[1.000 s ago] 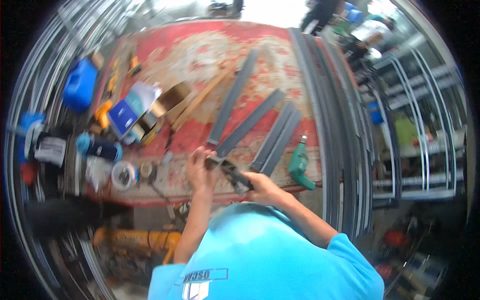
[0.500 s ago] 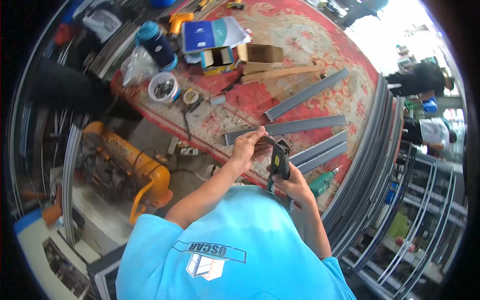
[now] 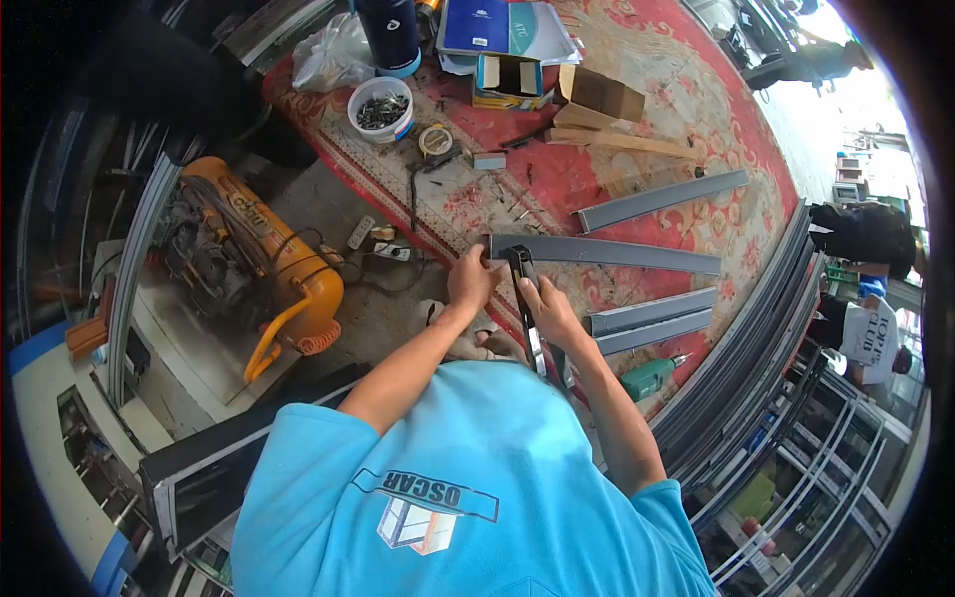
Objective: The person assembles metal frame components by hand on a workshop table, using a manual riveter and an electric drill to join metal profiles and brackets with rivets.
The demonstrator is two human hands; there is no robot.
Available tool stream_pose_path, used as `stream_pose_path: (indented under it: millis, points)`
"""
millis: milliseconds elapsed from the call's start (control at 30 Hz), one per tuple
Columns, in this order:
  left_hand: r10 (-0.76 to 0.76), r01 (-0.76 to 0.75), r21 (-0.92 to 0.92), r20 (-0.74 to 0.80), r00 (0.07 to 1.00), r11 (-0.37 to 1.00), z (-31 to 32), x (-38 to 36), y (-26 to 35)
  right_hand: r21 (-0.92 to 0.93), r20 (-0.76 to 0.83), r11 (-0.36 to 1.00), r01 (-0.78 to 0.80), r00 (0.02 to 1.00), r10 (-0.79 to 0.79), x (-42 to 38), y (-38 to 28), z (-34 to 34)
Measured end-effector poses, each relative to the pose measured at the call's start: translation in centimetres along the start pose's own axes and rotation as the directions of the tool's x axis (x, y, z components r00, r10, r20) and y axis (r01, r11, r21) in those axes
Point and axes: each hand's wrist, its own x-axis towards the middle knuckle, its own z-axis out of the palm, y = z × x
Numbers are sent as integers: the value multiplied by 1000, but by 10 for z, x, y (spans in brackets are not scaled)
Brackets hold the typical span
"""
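Observation:
My left hand (image 3: 476,279) is at the near left end of a long grey metal bar (image 3: 607,251). Its thumb and forefinger close around that end. In my right hand (image 3: 549,310) is a black hand tool (image 3: 523,284) with a long, silver-edged handle pointing back toward my body. The tool's dark head overlaps the bar in this view, just right of my left fingers. Another grey bar (image 3: 662,201) lies beyond, and a pair of shorter grey bars (image 3: 652,320) sits to the right of my right hand.
On the carpet-covered table (image 3: 468,204) stand a tub of small metal parts (image 3: 382,107), a tape measure (image 3: 436,141), cardboard boxes (image 3: 603,94) and a green drill (image 3: 651,378). A yellow compressor (image 3: 261,234) is at the left. Stacked profiles (image 3: 741,333) line the right edge; people stand beyond.
My left hand has moved from the tool to the bar's end. The black tool has swung down, its head now over the bar. The view has shifted.

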Motion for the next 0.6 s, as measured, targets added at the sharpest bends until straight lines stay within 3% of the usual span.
stream_pose_path:
  millis: [600]
  points:
    - [-164,169,51,-78,983,984,4,2,10,-136,-42,990,18,999,-24,0,-13,7]
